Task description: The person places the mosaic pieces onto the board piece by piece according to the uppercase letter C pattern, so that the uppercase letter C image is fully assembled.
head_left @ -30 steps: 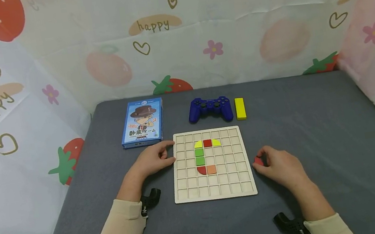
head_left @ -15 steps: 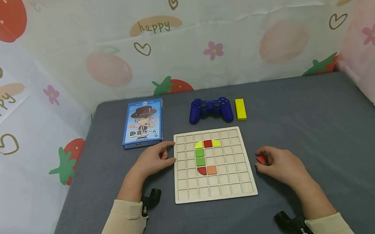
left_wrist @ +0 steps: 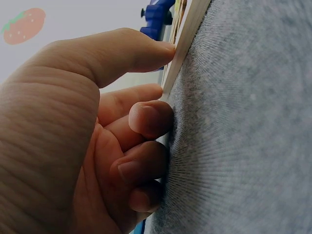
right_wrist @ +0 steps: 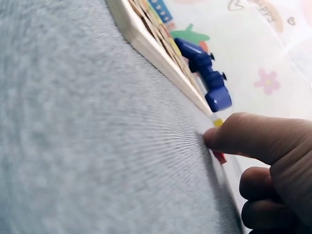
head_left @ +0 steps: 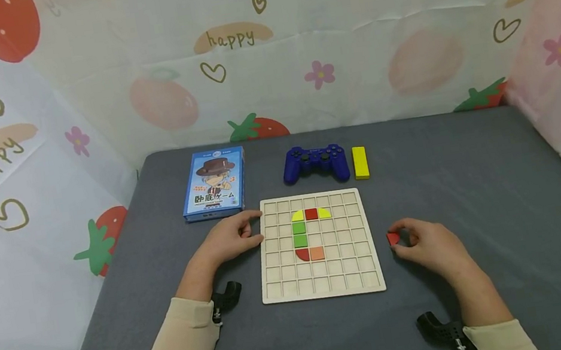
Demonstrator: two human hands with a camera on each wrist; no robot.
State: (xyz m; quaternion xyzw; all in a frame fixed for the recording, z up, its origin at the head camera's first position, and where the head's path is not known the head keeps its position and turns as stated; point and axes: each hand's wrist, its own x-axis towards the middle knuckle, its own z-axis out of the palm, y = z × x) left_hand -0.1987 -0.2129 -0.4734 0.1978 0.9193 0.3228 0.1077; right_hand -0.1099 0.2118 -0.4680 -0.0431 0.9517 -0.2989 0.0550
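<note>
A square wooden grid board (head_left: 324, 286) lies in the middle of the grey table. Its left edge is touched by the thumb and index finger of my left hand (head_left: 227, 240); the left wrist view shows that hand's other fingers bent beside the board (left_wrist: 187, 34). My right hand (head_left: 432, 246) is at the table surface, right of the board and apart from it. Between its thumb and index finger it pinches a small red tile (head_left: 393, 238), partly covered in the right wrist view. Set in the grid are yellow, green, red and orange tiles, including a green tile (head_left: 299, 228).
Behind the board lie a blue game controller (head_left: 314, 164) and a yellow block (head_left: 360, 163). A blue game box (head_left: 213, 182) lies at the back left, close to my left hand. A printed curtain (head_left: 347, 38) hangs behind the table.
My right hand has shifted slightly right, away from the board, with the red tile moving along in its fingertips. The left hand and board stay where they were.
</note>
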